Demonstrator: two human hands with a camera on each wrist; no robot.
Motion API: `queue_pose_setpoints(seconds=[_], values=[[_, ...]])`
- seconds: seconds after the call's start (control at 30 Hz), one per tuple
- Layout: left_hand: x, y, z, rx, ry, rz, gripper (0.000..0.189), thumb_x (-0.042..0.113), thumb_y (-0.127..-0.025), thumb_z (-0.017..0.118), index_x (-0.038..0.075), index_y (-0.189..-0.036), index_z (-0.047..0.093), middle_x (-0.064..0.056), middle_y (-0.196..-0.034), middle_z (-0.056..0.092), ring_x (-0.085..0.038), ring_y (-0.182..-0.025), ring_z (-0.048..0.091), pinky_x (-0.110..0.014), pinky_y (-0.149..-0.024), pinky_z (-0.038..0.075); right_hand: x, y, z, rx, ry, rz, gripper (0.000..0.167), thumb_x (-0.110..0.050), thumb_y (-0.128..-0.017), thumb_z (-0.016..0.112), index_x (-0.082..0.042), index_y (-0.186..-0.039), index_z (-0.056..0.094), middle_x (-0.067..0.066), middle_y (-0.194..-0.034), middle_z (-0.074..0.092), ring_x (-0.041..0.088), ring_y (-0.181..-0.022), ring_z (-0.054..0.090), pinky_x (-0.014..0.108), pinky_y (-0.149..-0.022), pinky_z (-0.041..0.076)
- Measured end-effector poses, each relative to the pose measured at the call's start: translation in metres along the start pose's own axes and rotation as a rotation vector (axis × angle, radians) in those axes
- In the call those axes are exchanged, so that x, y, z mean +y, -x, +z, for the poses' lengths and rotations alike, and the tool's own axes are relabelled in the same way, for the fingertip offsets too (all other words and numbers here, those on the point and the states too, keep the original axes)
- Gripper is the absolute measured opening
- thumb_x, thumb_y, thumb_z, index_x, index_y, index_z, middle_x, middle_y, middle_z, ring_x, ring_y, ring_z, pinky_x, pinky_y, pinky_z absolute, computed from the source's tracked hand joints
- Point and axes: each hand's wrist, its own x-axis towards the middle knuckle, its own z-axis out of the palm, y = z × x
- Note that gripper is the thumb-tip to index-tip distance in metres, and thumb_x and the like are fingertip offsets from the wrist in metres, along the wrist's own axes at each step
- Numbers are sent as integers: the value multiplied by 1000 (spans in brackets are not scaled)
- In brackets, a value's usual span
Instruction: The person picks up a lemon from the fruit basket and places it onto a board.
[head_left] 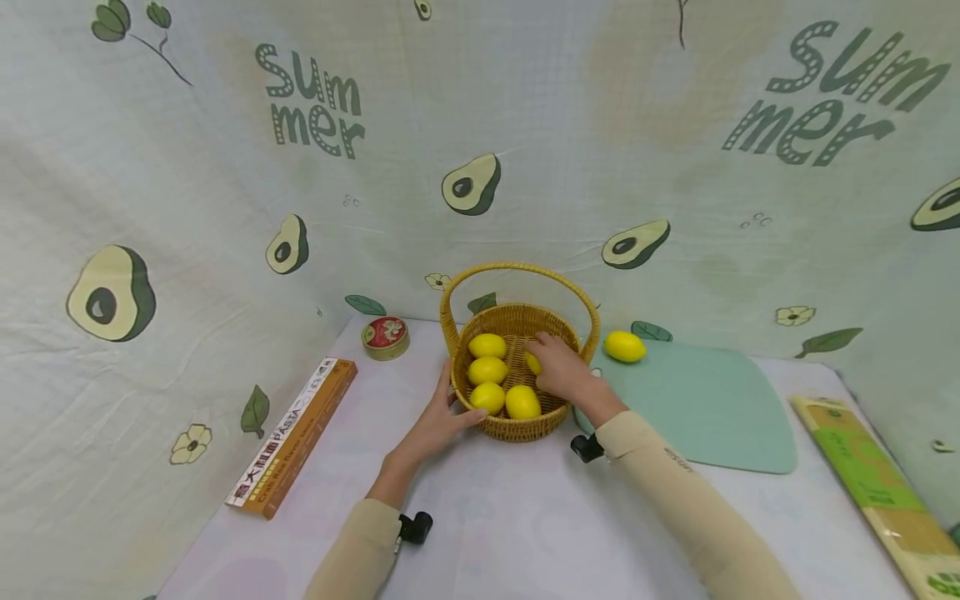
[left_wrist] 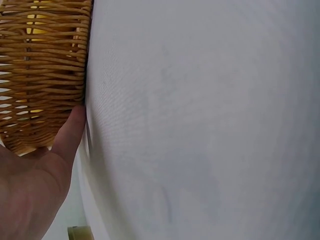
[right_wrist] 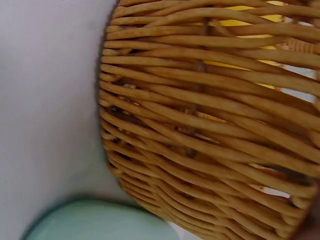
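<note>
A round wicker basket (head_left: pixel 513 429) with a tall arched handle stands near the back of the table and holds several yellow lemons (head_left: pixel 487 372). My left hand (head_left: pixel 441 421) holds its left side, thumb at the near rim and the other fingers along the outer wall. In the left wrist view, one finger (left_wrist: pixel 70 132) lies against the weave low down by the tablecloth. My right hand (head_left: pixel 558 369) reaches over the right rim and grips a lemon (head_left: pixel 533 362) inside, partly hidden by the fingers. The basket's woven wall (right_wrist: pixel 200 115) fills most of the right wrist view.
Another lemon (head_left: pixel 625 347) lies at the back edge of a pale green cutting board (head_left: pixel 705 408), right of the basket. To the left are a round red-topped tin (head_left: pixel 386 337) and a long pasta box (head_left: pixel 292 437). A green-and-yellow noodle packet (head_left: pixel 873 483) lies far right.
</note>
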Motion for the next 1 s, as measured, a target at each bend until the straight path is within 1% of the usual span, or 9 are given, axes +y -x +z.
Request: queue_pose_setpoints(seconds=[0.1, 0.2, 0.27, 0.4, 0.5, 0.67, 0.73, 0.87, 1.0], values=[[3, 0, 2, -4, -14, -2, 111, 49, -84, 76, 52, -152, -11, 6, -169, -4, -38, -152, 21, -63, -120, 21, 2, -1, 3, 5, 40, 9, 57, 5, -87, 57, -2, -143, 51, 24, -152, 42, 44, -141, 39, 54, -115, 36], [4, 0, 2, -1, -18, 0, 112, 49, -84, 77, 49, -154, -10, 4, -169, -4, -38, -152, 22, -63, -120, 21, 3, -1, 5, 7, 62, 5, 56, 5, -86, 58, -2, -141, 54, 22, -147, 47, 42, -138, 43, 53, -116, 37], [5, 0, 2, 4, -17, 5, 113, 48, -84, 77, 45, -156, -10, 4, -169, -4, -39, -152, 22, -63, -120, 21, 3, -1, 5, -3, 59, 3, 56, 5, -86, 59, -3, -141, 54, 22, -145, 49, 41, -136, 46, 52, -115, 38], [6, 1, 2, 9, -11, 5, 113, 47, -84, 77, 45, -156, -9, 4, -169, -4, -39, -152, 22, -62, -120, 21, 1, 2, 4, -39, 33, -1, 57, 5, -87, 60, -3, -142, 53, 23, -146, 49, 41, -132, 51, 51, -110, 44], [6, 2, 3, 5, -14, 0, 112, 48, -84, 77, 49, -154, -10, 5, -169, -5, -38, -152, 22, -62, -121, 20, 0, 6, 2, -68, 22, 13, 57, 5, -88, 59, -3, -144, 51, 23, -150, 46, 41, -134, 49, 51, -109, 45], [4, 4, 3, 7, -26, -16, 113, 48, -84, 77, 45, -156, -9, 2, -169, -3, -39, -152, 22, -63, -120, 19, -4, 11, -2, -119, -1, 39, 59, 4, -89, 59, -5, -146, 49, 21, -152, 44, 39, -138, 46, 51, -112, 42], [3, 5, 3, 11, -30, -15, 113, 48, -84, 77, 43, -157, -9, 1, -169, -3, -40, -152, 22, -64, -120, 20, -5, 13, -2, -131, -6, 40, 60, 3, -89, 59, -6, -147, 48, 20, -151, 45, 39, -138, 46, 52, -111, 43], [2, 4, 3, 15, -27, -3, 112, 48, -84, 77, 46, -156, -9, 2, -169, -4, -39, -152, 22, -63, -120, 22, -5, 16, -4, -119, -7, 16, 59, -1, -88, 61, -8, -145, 51, 18, -148, 50, 37, -135, 50, 50, -108, 46], [2, 3, 2, 12, -24, 7, 112, 47, -84, 77, 43, -157, -9, 2, -169, -4, -40, -152, 22, -64, -119, 22, -6, 21, -7, -100, -7, -17, 57, -3, -87, 64, -7, -143, 53, 18, -145, 53, 35, -128, 55, 48, -102, 51]])
